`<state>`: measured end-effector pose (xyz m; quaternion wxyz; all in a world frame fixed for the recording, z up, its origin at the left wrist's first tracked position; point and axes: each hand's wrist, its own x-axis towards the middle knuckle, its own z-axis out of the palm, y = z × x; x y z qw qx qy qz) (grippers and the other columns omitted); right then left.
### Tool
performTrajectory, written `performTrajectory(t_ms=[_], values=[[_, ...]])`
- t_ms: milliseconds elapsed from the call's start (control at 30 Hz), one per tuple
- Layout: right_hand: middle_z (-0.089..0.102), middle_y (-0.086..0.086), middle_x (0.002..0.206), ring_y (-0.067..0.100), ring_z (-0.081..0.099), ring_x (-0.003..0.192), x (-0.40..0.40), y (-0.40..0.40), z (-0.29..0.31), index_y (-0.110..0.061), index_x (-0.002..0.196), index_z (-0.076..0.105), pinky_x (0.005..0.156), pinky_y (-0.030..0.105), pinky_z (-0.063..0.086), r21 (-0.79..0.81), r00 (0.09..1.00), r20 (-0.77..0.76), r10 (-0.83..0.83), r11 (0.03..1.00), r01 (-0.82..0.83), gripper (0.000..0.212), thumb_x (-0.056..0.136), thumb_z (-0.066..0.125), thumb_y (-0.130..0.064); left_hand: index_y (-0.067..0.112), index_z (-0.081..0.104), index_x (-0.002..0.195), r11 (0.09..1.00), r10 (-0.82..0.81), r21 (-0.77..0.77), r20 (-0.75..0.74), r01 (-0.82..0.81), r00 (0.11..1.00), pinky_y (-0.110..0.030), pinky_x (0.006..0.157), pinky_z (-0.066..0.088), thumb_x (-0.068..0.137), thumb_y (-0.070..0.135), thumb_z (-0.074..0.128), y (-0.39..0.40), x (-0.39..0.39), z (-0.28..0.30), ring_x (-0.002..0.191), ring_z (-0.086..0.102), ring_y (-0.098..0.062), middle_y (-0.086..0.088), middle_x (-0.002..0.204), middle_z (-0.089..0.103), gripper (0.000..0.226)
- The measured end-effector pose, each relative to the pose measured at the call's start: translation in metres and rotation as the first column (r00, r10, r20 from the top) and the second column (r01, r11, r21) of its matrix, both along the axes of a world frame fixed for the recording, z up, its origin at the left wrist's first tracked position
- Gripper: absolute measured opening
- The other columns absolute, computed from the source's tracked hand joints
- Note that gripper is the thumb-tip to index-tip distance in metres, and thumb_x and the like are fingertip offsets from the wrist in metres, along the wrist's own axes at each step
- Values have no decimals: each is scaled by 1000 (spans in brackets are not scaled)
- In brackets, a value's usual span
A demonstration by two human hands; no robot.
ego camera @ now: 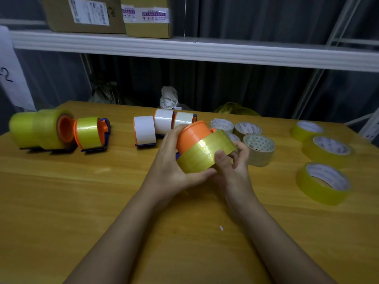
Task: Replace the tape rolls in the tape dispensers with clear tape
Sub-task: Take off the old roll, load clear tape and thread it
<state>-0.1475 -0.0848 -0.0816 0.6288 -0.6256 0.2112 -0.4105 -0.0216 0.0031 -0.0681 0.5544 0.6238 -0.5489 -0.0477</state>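
Gripping from both sides, the two hands hold a tape dispenser (193, 136) above the middle of a wooden table (102, 201) with a smooth, yellowish grain. Its rounded orange plastic hub is tilted up and away, and a glossy, translucent yellowish clear tape roll (205, 153) is seated partway over it, with bare orange plastic showing above the band. The left hand (174, 160) is curled around the dispenser's left side, its thumb laid beneath the roll. The right hand (231, 160) is closed on the roll's right edge, thumb pressed on the shiny outer face, fingers wrapped behind.

At the far left, loaded dispensers (90, 133) with orange cylindrical hubs and dark blue frames lie on their sides, wound with the same glossy yellowish tape. Just behind the hands, three dispensers carrying matte white tape (144, 130) are lined up. To the right of the hands, pale used rolls (259, 149) with printed cardboard cores are clustered, one stacked. Well apart at the right edge, three flat-lying clear rolls (324, 183) are seen. Cardboard boxes (86, 15) rest on a white shelf (225, 52).
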Motion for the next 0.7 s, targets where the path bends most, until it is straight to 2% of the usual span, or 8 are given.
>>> performTrajectory(t_ms=[133,267,300,367,433,500,600,700], values=[[56,-18,94,17,60,94,-5,-8,8,-48,95,46,80,49,55,-258,982,-54,-180,953,160,52,66,43,-91,39,37,124,997,27,-76,-53,-31,998,-12,86,43,59,58,68,1,6,3,113,46,8,23,124,43,75],[59,-15,101,17,55,105,-6,-14,12,-34,102,56,91,44,45,-466,919,36,-392,807,363,42,94,26,-63,44,37,123,998,-45,-35,-44,44,998,-24,87,49,60,59,66,4,7,3,116,49,-2,23,124,44,71],[59,-16,108,18,54,112,-7,-16,12,-33,109,56,96,45,44,-477,917,43,-397,798,368,43,95,24,-57,45,37,123,997,-71,-23,-34,70,997,-23,88,49,59,58,67,4,6,3,116,49,-3,21,125,45,71],[61,-12,119,15,52,122,-9,-17,11,-33,119,55,103,42,41,-451,941,35,-337,835,315,53,94,20,-63,46,38,122,993,-117,-10,-7,117,993,-16,89,46,58,56,68,3,3,2,115,49,5,22,124,46,71],[64,-5,120,10,55,118,-9,-18,10,-25,122,60,102,42,44,-394,972,11,-233,893,218,76,87,18,-77,46,38,121,990,-143,1,15,143,990,-12,87,45,58,60,69,3,2,1,113,47,12,27,122,45,73],[66,-2,115,12,59,113,-9,-18,9,-15,117,65,96,46,48,-386,983,-15,-184,908,164,87,85,18,-80,49,38,122,986,-163,21,-2,163,987,-12,87,45,56,76,66,3,3,2,115,47,11,30,123,46,76],[67,-5,107,10,61,105,-8,-16,8,-17,108,66,91,46,50,-380,971,24,-238,896,229,74,90,21,-72,53,39,126,973,-214,70,-76,219,974,-15,88,46,56,85,58,2,4,3,119,47,3,23,131,45,79],[67,-4,99,9,62,98,-4,-16,5,-23,99,64,89,48,50,-298,946,25,-323,901,316,61,89,19,-62,52,36,133,965,-217,116,-149,235,965,-10,87,43,60,83,56,-1,1,1,121,43,7,22,137,39,82]])
